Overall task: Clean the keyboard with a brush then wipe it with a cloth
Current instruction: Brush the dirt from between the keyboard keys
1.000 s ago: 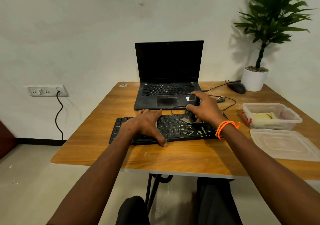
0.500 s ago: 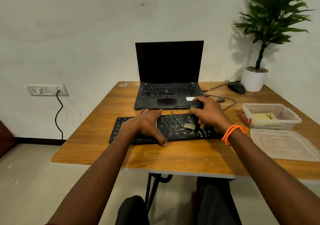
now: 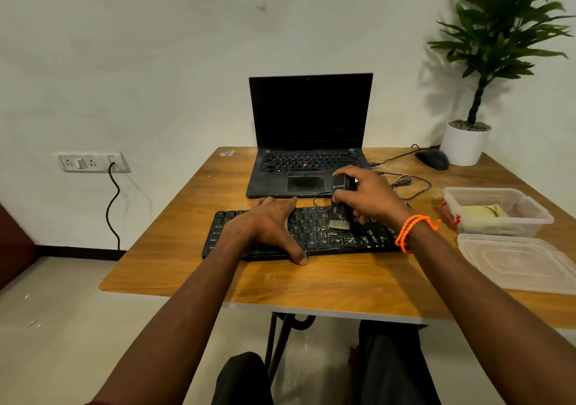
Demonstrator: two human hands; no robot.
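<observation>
Black keyboard (image 3: pixel 299 233) sits just in front of the laptop (image 3: pixel 308 142). Your left hand (image 3: pixel 268 226) lies flat and open on it so it stays put; your right hand (image 3: pixel 371 198) grips the brush (image 3: pixel 339 208), bristles on the keys.

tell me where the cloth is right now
In the head view, the yellow cloth lies in the open clear container on the table's right side, behind the loose lid and right of the keyboard.
</observation>
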